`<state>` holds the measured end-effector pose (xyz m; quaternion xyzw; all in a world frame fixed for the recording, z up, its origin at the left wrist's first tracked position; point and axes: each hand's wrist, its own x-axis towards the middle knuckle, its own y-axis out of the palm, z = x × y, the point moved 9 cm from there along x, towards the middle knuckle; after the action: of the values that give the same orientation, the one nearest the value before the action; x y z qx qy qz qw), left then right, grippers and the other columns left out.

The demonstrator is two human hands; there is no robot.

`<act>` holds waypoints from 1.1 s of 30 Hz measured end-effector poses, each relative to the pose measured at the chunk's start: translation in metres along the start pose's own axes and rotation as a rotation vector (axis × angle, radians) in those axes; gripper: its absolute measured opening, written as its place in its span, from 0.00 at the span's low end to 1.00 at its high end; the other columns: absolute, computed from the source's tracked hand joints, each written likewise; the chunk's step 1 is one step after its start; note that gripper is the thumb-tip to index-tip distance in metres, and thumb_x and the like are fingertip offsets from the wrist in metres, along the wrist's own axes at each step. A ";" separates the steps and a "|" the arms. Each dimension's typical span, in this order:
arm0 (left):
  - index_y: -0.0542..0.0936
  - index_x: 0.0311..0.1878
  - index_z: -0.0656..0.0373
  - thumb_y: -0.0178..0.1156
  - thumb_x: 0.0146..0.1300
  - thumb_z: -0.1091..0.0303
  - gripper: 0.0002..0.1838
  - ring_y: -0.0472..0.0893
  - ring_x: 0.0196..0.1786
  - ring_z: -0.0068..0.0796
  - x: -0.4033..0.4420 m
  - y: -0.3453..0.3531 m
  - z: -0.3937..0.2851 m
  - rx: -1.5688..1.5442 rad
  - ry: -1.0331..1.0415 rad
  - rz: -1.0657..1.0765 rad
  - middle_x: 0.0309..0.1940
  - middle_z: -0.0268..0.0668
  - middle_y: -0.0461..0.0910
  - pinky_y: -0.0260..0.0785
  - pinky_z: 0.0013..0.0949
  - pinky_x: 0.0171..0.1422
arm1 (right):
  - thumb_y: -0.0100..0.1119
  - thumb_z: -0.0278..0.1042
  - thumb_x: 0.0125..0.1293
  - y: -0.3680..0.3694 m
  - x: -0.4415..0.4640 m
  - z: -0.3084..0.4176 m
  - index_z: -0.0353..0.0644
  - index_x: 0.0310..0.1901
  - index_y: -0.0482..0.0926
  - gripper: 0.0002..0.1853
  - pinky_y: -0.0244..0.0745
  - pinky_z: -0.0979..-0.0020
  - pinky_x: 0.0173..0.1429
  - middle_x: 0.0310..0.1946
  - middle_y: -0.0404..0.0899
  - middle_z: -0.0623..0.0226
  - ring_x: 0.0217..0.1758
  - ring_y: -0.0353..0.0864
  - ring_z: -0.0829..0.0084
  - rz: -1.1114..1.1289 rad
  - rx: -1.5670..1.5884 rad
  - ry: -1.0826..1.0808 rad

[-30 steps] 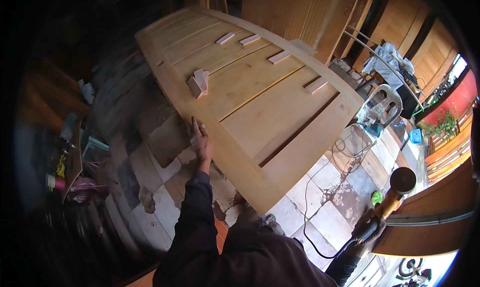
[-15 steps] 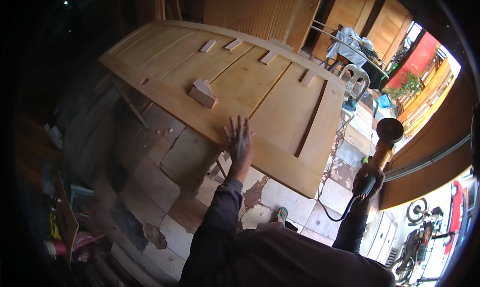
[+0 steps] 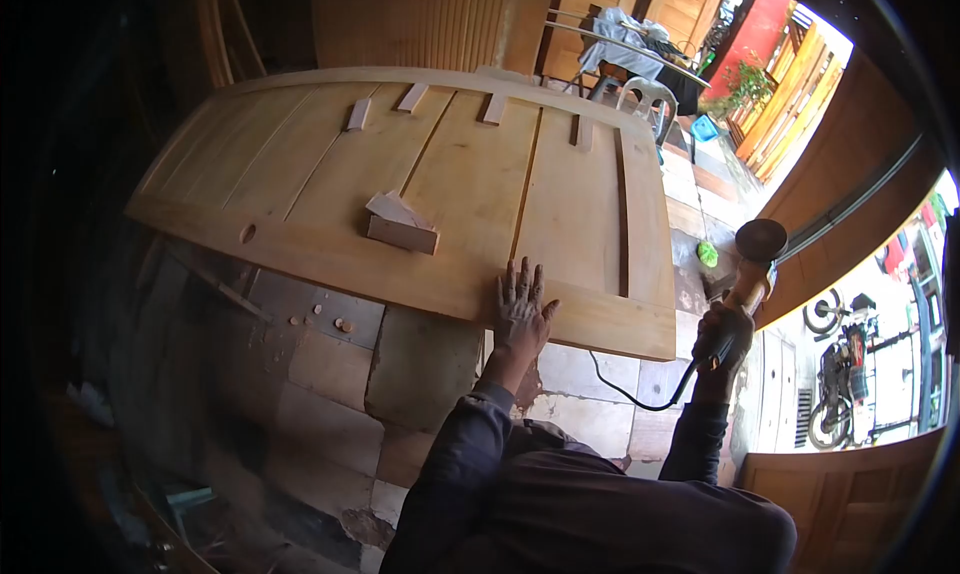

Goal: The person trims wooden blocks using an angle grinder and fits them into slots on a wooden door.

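A wooden door panel point(image 3: 478, 199) lies flat across the middle of the head view. My left hand point(image 3: 522, 309) rests on its near edge, fingers spread and palm down. To the right of the door, my right hand point(image 3: 724, 334) is wrapped round the body of an angle grinder point(image 3: 748, 279). The grinder is raised, its round disc uppermost and clear of the wood, with a black cord looping below. Two wood blocks point(image 3: 402, 234), one leaning over the other, sit on the panel left of my left hand. Several small wood strips point(image 3: 494, 109) lie along the far side.
Cracked floor tiles point(image 3: 330, 364) stretch beneath the door. Behind it stand a plastic chair point(image 3: 650, 102) and a cloth-covered table point(image 3: 625, 49). A large curved-looking wooden panel point(image 3: 850, 194) is at the right, with a motorcycle point(image 3: 838, 374) beyond. A green object point(image 3: 707, 254) lies on the floor.
The view has turned and shifted, so the door sits further left and more level. My left hand stays spread on the near edge, further right in the view. The grinder remains raised in my right hand.
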<state>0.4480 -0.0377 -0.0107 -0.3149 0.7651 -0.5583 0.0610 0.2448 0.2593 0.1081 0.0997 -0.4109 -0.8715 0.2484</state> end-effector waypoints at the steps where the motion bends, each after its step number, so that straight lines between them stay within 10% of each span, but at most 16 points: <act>1: 0.54 0.90 0.58 0.42 0.86 0.40 0.42 0.41 0.93 0.58 -0.004 0.002 0.002 -0.012 0.037 0.043 0.92 0.49 0.44 0.35 0.65 0.93 | 0.61 0.41 0.78 -0.005 0.002 -0.014 0.42 0.58 0.74 0.16 0.73 0.72 0.33 0.35 0.72 0.69 0.33 0.74 0.74 0.043 0.040 0.007; 13: 0.52 0.91 0.57 0.42 0.84 0.35 0.45 0.43 0.93 0.53 -0.024 -0.020 0.016 -0.283 0.439 0.381 0.92 0.47 0.47 0.36 0.56 0.95 | 0.68 0.44 0.76 0.002 -0.064 -0.088 0.40 0.67 0.73 0.26 0.84 0.65 0.44 0.41 0.82 0.60 0.39 0.84 0.67 -0.364 -0.149 -0.170; 19: 0.56 0.90 0.55 0.48 0.86 0.41 0.40 0.55 0.91 0.47 -0.060 -0.104 0.084 -1.053 0.331 0.676 0.88 0.51 0.58 0.52 0.46 0.92 | 0.66 0.44 0.76 0.010 -0.143 -0.109 0.42 0.67 0.73 0.25 0.85 0.65 0.45 0.41 0.82 0.62 0.39 0.84 0.67 -0.480 -0.187 -0.239; 26: 0.82 0.73 0.58 0.62 0.82 0.63 0.21 0.92 0.52 0.37 -0.113 -0.188 0.283 -0.986 -0.027 0.223 0.54 0.48 0.92 0.84 0.37 0.59 | 0.66 0.45 0.76 0.071 -0.229 -0.178 0.41 0.68 0.73 0.26 0.84 0.68 0.45 0.41 0.81 0.63 0.40 0.84 0.70 -0.600 -0.165 -0.331; 33: 0.85 0.68 0.62 0.61 0.84 0.65 0.17 0.87 0.46 0.24 -0.072 -0.228 0.415 -0.844 -0.182 -0.119 0.44 0.38 0.90 0.81 0.31 0.56 | 0.65 0.46 0.78 0.094 -0.243 -0.248 0.37 0.71 0.72 0.29 0.86 0.69 0.44 0.44 0.78 0.62 0.40 0.83 0.71 -0.542 0.056 -0.366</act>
<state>0.7845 -0.3768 0.0214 -0.4037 0.8983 -0.1692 -0.0379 0.5799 0.1681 0.0134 0.0539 -0.4309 -0.8978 -0.0735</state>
